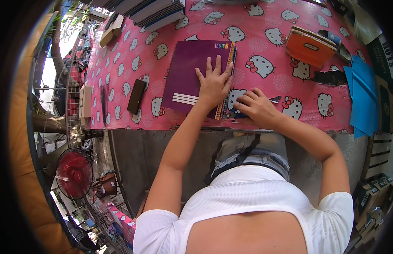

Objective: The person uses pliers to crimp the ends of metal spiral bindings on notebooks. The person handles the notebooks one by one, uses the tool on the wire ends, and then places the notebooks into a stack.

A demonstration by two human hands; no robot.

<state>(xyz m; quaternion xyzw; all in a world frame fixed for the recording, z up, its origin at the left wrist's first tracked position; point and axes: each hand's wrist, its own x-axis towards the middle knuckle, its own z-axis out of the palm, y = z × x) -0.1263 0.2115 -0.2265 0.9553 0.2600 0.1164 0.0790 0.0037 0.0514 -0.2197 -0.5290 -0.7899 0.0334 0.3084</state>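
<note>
left hand [214, 84] flat, fingers spread, pressing purple notebook [192, 76] mid frame | right hand [256, 108] curled at its lower right; held thing unclear | notebook closed, not yet opened

Bright, even daylight fills the scene, strongest at the left, where the open area beyond the wire fence [75, 84] is washed out to near white. The pink patterned tablecloth [272, 46] is evenly lit, with only soft, short shadows under the left hand [214, 82] and the right hand [256, 108]. The centre is sharp. Fisheye distortion bends the table edge and squeezes things at the rim, where a black vignette closes the corners and detail goes soft
</note>
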